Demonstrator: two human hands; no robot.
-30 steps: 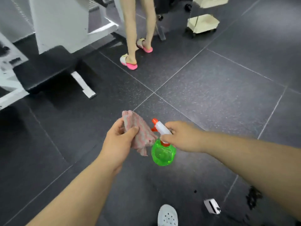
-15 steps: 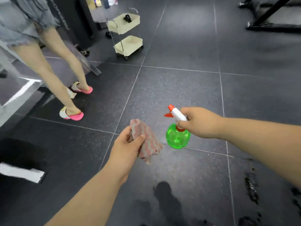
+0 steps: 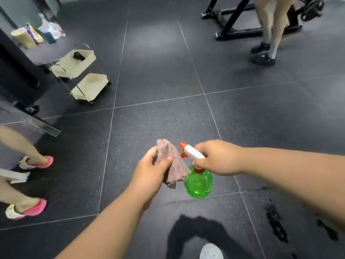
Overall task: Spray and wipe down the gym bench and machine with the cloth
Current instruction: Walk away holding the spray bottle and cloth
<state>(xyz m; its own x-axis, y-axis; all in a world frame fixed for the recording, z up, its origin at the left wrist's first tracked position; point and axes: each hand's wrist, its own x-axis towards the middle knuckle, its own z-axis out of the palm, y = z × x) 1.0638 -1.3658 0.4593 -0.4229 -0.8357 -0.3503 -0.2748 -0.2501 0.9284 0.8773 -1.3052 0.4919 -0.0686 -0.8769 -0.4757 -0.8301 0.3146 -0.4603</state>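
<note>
- Left hand (image 3: pixel 149 173) gripped the cloth (image 3: pixel 177 169): thumb across the front, fingers curled behind, wad bunched up with a loose end hanging below the palm.
- Cloth was pink-and-grey striped, held in the air above the floor (image 3: pixel 158 75), not touching any surface.
- Right hand (image 3: pixel 220 157) was wrapped round the head of the spray bottle (image 3: pixel 198 182); white sprayer with red nozzle tip pointed left, toward the cloth.
- Bottle body was clear green, hanging below the right hand, tilted. Its upper left side sat just beside the cloth's lower edge; couldn't tell if they touched.
- Hands were close together at centre frame, each holding its own item, not touching each other.
- Floor was dark speckled tile with pale seams; dark wet-looking patches (image 3: pixel 276 221) lower right.
- Cream two-tier cart (image 3: pixel 74 70) stood upper left, a small black item in its top tray.
- Black metal frame (image 3: pixel 233 25) at top right, with a second person's legs in dark shoes (image 3: pixel 263 59) beside it.
- Third person's feet in pink slippers (image 3: pixel 37 208) at the left edge.
- Toe of a white shoe (image 3: pixel 211 252) at the bottom edge.
</note>
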